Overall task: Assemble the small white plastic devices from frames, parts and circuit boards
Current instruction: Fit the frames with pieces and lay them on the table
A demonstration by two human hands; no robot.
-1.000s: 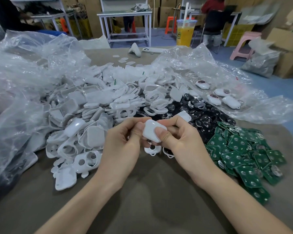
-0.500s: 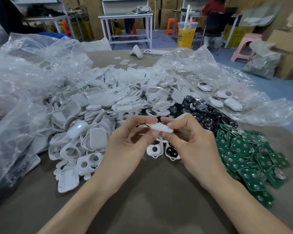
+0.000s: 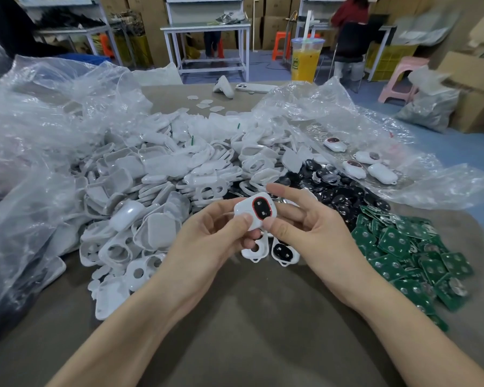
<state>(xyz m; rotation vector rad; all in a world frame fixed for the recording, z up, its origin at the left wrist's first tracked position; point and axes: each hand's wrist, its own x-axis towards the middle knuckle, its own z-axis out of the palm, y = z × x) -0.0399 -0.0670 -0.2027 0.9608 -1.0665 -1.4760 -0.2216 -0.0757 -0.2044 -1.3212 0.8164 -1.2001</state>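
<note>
A small white device (image 3: pixel 253 212) with a red-ringed black button face is turned up toward me at the centre. My left hand (image 3: pixel 207 241) pinches its near edge with the thumb on top. My right hand (image 3: pixel 305 233) grips its right side with thumb and fingers, index finger stretched over it. Under my hands on the table lie a white frame (image 3: pixel 253 251) and a frame holding a black insert (image 3: pixel 284 252). White plastic shells (image 3: pixel 151 185) are piled to the left, black button parts (image 3: pixel 344 191) behind, green circuit boards (image 3: pixel 411 255) to the right.
Finished devices (image 3: pixel 361 163) lie on clear plastic sheeting at the right rear. Crumpled plastic bags (image 3: pixel 31 135) cover the left side. A cup of orange drink (image 3: pixel 306 60) and a phone (image 3: pixel 256 88) stand at the table's far edge. A person works at a bench in the background.
Both hands have turned the white device over, from its plain back through edge-on to its red-ringed button face upward. The right index finger has lifted and stretched out.
</note>
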